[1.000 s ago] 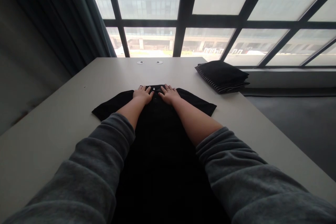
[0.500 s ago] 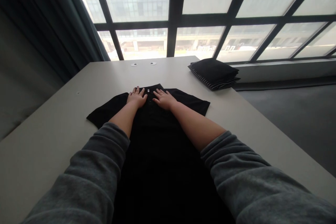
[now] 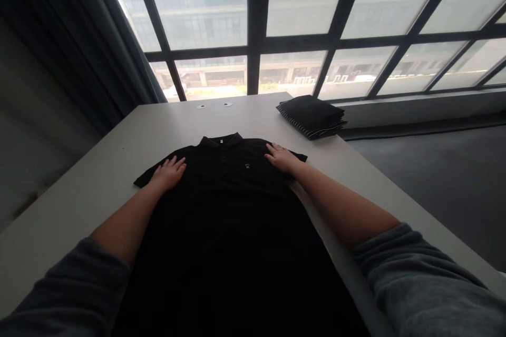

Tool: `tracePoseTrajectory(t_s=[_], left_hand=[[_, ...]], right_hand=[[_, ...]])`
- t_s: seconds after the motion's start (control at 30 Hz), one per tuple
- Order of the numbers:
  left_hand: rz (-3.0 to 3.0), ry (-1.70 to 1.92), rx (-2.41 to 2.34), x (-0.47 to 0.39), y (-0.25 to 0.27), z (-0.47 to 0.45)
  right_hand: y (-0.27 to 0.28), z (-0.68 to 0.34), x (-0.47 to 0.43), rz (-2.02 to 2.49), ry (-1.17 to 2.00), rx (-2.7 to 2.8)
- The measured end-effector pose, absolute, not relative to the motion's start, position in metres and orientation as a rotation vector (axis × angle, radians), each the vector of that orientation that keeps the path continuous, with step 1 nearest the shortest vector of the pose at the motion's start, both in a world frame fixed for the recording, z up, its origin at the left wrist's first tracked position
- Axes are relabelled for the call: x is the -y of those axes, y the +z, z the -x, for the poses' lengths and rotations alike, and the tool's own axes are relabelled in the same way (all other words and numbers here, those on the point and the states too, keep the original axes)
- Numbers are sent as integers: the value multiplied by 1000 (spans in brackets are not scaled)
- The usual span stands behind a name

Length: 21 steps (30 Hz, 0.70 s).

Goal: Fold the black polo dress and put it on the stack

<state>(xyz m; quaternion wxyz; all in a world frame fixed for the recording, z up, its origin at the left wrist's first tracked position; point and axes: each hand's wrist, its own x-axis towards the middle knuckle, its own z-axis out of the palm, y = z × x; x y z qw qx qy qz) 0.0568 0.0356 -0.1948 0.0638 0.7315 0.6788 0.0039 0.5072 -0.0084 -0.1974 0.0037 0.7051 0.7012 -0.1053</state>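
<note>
A black polo shirt [image 3: 233, 210] lies spread front side up, its collar pointing toward the window and a small light logo on the chest. My left hand [image 3: 169, 172] rests flat with fingers spread on the shirt near the left sleeve. Over by the opposite sleeve, my right hand [image 3: 281, 158] also lies flat on the fabric, fingers stretched out. Neither hand grips the cloth. The shirt's lower part runs toward me and out of the bottom of the view.
On the white table [image 3: 98, 189], a stack of folded dark garments [image 3: 312, 116] with a striped edge sits at the far right corner. Two round cable-hole covers are near the back edge. Behind stand a large window and a dark curtain [image 3: 98, 37].
Both hands have slid apart from beside the collar out toward the sleeves, uncovering the collar and the chest logo. The view has tilted slightly upward.
</note>
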Motion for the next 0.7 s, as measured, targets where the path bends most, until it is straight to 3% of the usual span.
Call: tracePoseTrajectory(t_s=[0.7], left_hand=[[-2296, 104, -2136, -16, -197, 35]], right_hand=[[-209, -528, 20, -2250, -201, -2156]])
